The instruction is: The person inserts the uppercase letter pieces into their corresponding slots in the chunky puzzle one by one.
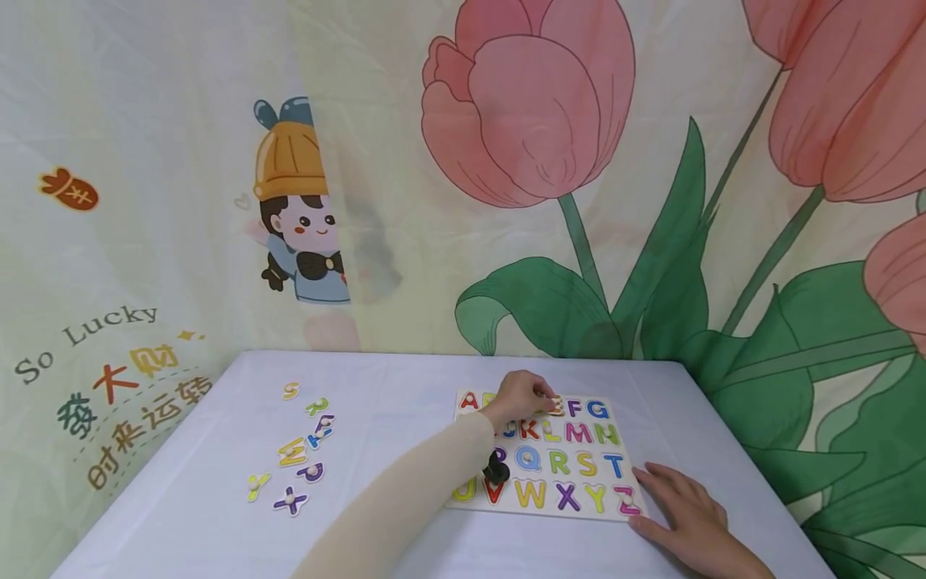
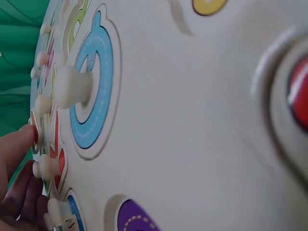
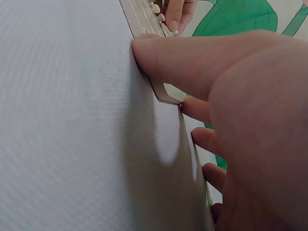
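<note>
A white wooden alphabet puzzle board (image 1: pixel 538 511) with knobbed letter pieces lies on the table. At its back row my left hand (image 1: pixel 522 396) pinches a small orange letter piece (image 1: pixel 558 406), apparently an E, over the spot between the covered letters and the F (image 1: pixel 574 408). In the left wrist view the fingers (image 2: pixel 15 147) meet the piece's rim (image 2: pixel 35 132); its knob is hidden. My right hand (image 1: pixel 687 515) rests at the board's near right corner, thumb (image 3: pixel 154 53) against the front edge, other fingers along the right side, beside the pink Z (image 1: pixel 628 501).
Several loose letter pieces lie to the left of the board, among them a yellow S (image 1: pixel 291 391), a green R (image 1: pixel 317 406), a purple P (image 1: pixel 311 473), a purple X (image 1: pixel 292 501) and a yellow Y (image 1: pixel 256 486). A printed cloth backdrop (image 1: pixel 405 322) rises behind the table.
</note>
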The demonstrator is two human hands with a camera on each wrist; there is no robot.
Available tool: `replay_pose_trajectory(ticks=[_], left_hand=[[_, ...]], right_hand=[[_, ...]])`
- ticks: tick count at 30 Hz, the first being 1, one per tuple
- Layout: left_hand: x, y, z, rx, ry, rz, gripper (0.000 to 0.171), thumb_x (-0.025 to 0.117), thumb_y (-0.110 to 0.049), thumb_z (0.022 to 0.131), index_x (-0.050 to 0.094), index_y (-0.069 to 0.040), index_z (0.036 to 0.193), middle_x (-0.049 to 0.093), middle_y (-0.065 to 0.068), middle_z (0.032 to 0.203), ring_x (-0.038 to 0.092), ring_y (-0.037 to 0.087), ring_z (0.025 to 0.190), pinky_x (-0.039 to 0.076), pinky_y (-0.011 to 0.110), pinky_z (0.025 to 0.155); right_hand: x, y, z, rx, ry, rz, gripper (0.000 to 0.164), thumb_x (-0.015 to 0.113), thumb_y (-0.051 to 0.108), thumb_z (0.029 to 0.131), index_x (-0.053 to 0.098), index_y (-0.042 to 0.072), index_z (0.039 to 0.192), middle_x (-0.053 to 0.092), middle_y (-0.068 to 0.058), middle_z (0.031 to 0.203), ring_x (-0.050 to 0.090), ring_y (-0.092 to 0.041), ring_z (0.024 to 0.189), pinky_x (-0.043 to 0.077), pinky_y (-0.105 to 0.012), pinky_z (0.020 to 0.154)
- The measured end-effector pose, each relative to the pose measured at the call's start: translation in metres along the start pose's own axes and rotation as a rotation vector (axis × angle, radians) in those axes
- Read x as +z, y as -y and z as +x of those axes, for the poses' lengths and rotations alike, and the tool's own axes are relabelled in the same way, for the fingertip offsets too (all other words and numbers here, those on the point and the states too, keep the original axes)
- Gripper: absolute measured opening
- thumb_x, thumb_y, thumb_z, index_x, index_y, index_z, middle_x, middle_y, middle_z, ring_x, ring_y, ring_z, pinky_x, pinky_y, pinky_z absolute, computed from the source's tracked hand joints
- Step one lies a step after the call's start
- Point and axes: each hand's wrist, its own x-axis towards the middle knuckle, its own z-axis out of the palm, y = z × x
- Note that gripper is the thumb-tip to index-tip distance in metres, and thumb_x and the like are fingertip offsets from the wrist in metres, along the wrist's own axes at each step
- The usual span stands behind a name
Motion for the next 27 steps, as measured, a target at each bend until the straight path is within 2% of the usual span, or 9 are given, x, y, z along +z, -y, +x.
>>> replay_pose_trajectory(ticks=[7, 15, 27], left_hand=[[0.006, 0.002, 0.001, 0.022, -0.011, -0.014, 0.006, 0.084, -0.022, 0.094, 0.083, -0.017, 0.092, 0.069, -0.010, 0.083, 0.056, 0.004, 0.077, 0.047, 0.022, 0.074], [0.012, 0.004, 0.002, 0.027, -0.058, -0.023, 0.006, 0.086, -0.024, 0.092, 0.083, -0.018, 0.093, 0.071, -0.011, 0.084, 0.056, 0.002, 0.078, 0.047, 0.021, 0.076], [0.008, 0.002, -0.003, 0.023, -0.058, -0.027, 0.007, 0.085, -0.023, 0.093, 0.084, -0.017, 0.092, 0.072, -0.009, 0.083, 0.056, 0.003, 0.075, 0.047, 0.022, 0.074]], right_hand=[[0.000, 0.001, -0.001, -0.003, -0.003, 0.004, 0.088, 0.073, 0.064, 0.092, 0.048, 0.012, 0.159, 0.033, -0.025, 0.163, 0.025, -0.058, 0.140, 0.025, -0.088, 0.096], [-0.001, 0.000, 0.000, -0.008, 0.001, 0.000, 0.088, 0.071, 0.064, 0.093, 0.047, 0.011, 0.159, 0.032, -0.026, 0.163, 0.026, -0.059, 0.140, 0.026, -0.088, 0.095], [0.002, -0.001, -0.001, -0.021, -0.014, -0.003, 0.087, 0.073, 0.061, 0.092, 0.049, 0.009, 0.158, 0.034, -0.028, 0.161, 0.028, -0.060, 0.137, 0.027, -0.087, 0.094]])
